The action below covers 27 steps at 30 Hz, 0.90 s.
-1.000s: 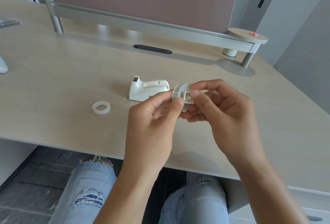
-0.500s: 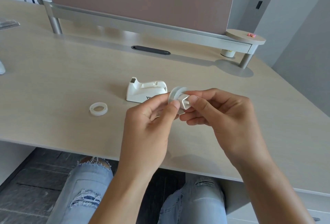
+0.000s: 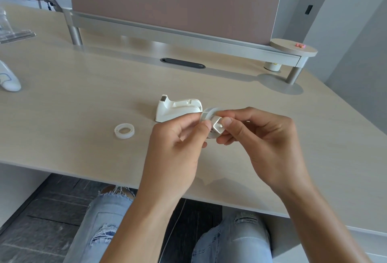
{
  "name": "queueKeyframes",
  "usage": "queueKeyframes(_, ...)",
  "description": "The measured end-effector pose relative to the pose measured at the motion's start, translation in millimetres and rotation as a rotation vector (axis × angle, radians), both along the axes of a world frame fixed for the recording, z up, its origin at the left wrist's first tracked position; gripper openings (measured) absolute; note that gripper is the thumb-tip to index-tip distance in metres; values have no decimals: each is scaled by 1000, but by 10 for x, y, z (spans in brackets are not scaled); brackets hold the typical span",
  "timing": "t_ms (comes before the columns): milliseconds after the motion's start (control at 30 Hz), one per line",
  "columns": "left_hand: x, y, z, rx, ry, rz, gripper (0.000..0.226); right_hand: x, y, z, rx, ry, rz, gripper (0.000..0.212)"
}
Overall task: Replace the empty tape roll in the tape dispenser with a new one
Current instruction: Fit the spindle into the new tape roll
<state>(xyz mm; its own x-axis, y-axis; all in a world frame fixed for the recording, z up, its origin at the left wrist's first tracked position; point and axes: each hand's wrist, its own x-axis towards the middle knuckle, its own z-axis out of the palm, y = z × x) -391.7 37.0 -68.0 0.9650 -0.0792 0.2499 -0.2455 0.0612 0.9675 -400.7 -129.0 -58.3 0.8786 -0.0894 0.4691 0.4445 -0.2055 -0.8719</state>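
Observation:
A white tape dispenser (image 3: 178,108) stands on the desk (image 3: 83,99) with no roll in its cradle. Just in front of it, both hands pinch a small white round part, the spool with a tape roll (image 3: 211,121), held above the desk. My left hand (image 3: 178,149) grips its left rim with thumb and forefinger. My right hand (image 3: 261,141) holds the square hub on its right side with its fingertips. A separate pale ring of tape (image 3: 124,130) lies flat on the desk to the left of my hands.
A mauve divider panel (image 3: 173,5) on a grey rail runs along the back, with a dark cable slot (image 3: 182,63) below it. A small round shelf (image 3: 293,47) sits at the right end. A white object (image 3: 9,79) and clear plastic (image 3: 14,32) lie far left.
Both hands have dropped slightly toward me with the spool and turned it, so the square hub now faces up. The dispenser and the loose ring have not moved.

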Motion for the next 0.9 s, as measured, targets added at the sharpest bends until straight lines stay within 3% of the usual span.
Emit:
queueKeyframes(200,32,-12,24,-75,61,14,25,59,63,-28,-55,-13,-36,13)
queueKeyframes(467,-77,-99,30,-113,18,106,27,-48,145,-1,223,182,-69,13)
queueKeyframes(600,-62,-81,27,-67,39,114,26,-62,135,-7,134,154,-103,15)
queueKeyframes(767,-21,-63,69,-27,100,83,44,-28,126,-42,-33,41,-156,16)
queueKeyframes(900,36,-63,42,-51,109,47,33,-26,97,-67,-83,-7,-188,17)
